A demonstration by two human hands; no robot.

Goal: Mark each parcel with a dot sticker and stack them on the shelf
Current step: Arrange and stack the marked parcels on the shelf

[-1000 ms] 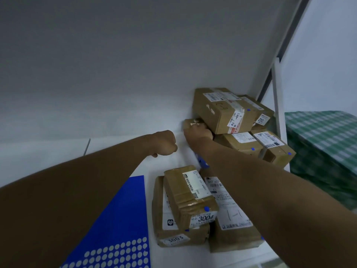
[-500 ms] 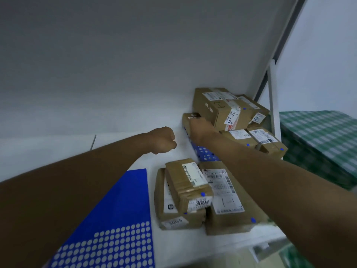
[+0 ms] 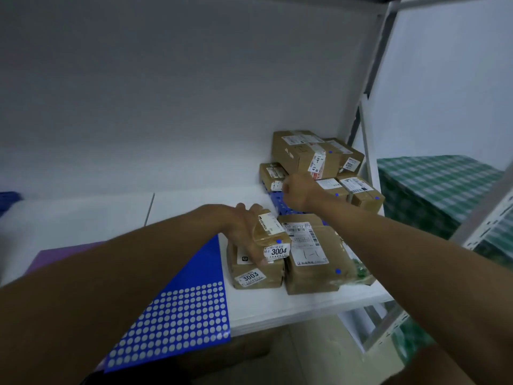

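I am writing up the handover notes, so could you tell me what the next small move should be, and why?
Probably lift the 3004 parcel onto the back stack. The left hand grips it, it already carries a blue dot, and it sits on the 3003 parcel at the shelf's front edge.

We see brown cardboard parcels (image 3: 311,254) w/ white labels (image 3: 277,250) & small blue dots (image 3: 337,271). Sticker sheet (image 3: 180,309): blue, rows of pale circles. Purple sheet (image 3: 58,252) under it. Shelf (image 3: 194,207) white. Cloth (image 3: 433,187) at right: green & white check.
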